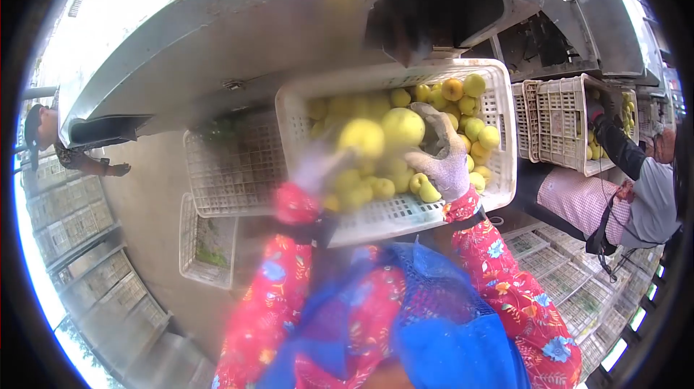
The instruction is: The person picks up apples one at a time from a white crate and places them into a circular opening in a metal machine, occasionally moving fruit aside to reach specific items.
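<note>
A white plastic crate (pixel 390 226) in front of me holds several yellow-green round fruits (pixel 473 129). My right hand (pixel 441 161), in a pale, dirty glove, curves its fingers around a large yellow fruit (pixel 403 127) over the crate. On the crate's left side is my left hand (pixel 318 165), gloved and blurred, beside another large yellow fruit (pixel 361 138); its fingers are hard to make out. Smaller fruits lie under and between both hands.
Above the crate is a metal machine with a dark round opening (pixel 441 13). Two more crates (pixel 235 165) (pixel 210 237) stand at the left. A person (pixel 622 201) works by stacked crates (pixel 557 118) at the right; another person (pixel 69 143) is at the far left.
</note>
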The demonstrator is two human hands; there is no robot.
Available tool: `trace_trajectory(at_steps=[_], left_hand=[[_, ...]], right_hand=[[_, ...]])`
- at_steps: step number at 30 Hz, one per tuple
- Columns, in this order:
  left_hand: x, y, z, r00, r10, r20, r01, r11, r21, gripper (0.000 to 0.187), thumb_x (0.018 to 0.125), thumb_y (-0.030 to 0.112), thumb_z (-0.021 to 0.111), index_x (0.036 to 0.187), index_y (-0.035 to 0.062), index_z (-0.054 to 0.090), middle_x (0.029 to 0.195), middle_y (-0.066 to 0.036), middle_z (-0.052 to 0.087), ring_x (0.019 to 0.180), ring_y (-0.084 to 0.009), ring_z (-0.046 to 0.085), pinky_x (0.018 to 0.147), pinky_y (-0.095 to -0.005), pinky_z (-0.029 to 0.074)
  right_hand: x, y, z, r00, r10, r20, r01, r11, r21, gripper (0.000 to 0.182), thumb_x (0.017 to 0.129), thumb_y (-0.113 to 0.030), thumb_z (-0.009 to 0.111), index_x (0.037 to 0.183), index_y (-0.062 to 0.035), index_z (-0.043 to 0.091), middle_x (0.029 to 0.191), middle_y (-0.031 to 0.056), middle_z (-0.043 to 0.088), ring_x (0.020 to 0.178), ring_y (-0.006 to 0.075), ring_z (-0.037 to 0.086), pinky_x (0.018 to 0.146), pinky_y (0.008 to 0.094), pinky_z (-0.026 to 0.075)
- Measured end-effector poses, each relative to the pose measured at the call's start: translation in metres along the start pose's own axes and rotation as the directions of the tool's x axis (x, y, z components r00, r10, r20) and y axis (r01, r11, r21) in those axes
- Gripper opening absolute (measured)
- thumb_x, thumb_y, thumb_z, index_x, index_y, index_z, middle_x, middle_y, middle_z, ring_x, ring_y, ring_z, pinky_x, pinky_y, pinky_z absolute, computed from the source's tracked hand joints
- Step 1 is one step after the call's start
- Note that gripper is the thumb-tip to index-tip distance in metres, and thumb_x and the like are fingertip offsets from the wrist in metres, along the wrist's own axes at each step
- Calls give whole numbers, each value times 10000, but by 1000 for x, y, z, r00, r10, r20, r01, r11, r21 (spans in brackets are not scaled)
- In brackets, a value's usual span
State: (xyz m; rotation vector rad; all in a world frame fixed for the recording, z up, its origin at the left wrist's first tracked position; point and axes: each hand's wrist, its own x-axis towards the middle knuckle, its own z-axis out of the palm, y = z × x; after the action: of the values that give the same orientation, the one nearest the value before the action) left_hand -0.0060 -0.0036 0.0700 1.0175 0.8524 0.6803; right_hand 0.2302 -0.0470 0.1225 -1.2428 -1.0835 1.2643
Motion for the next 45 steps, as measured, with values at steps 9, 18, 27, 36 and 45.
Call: trace_trajectory(at_steps=[9,18,27,36,45], left_hand=[[-26,66,29,999,37,11,-28,890,-454,634,847,249,726,1388,61,454,1181,-129,606,1036,-265,623,855,-441,557],[-22,77,30,998,36,-43,-47,955,-293,758,875,449,742,1422,32,424,1291,-117,566,1148,-234,590,934,-404,531],[-7,85,29,990,-11,-138,-36,943,-331,610,933,374,683,1433,118,444,1284,-68,586,1113,-197,610,869,-391,558],[15,98,42,988,28,-151,-48,990,-130,521,1002,374,587,1376,20,504,1268,-88,604,1165,-215,580,996,-363,489],[33,50,31,876,475,-88,-359,762,539,466,957,177,543,1369,-34,491,1255,-180,624,1172,-307,604,1012,-412,483]], right_hand=[[-19,-61,17,997,-73,-6,71,989,-131,743,777,70,685,1461,48,394,1456,151,445,1275,248,527,1027,366,497],[-2,-72,27,983,-98,-156,70,982,-177,682,635,-183,893,1185,34,552,1158,169,608,1066,280,611,932,371,500],[181,-18,22,887,-394,-240,-64,410,-910,736,707,-197,849,1295,51,483,1207,254,582,1188,397,564,992,447,474],[53,-51,35,857,-489,164,475,624,-621,730,663,-226,832,1292,-15,526,1221,231,576,1118,397,573,912,452,499],[74,-56,30,829,-536,-157,279,640,-716,739,676,-273,858,1280,-5,527,1148,240,600,1078,420,580,911,479,482]])
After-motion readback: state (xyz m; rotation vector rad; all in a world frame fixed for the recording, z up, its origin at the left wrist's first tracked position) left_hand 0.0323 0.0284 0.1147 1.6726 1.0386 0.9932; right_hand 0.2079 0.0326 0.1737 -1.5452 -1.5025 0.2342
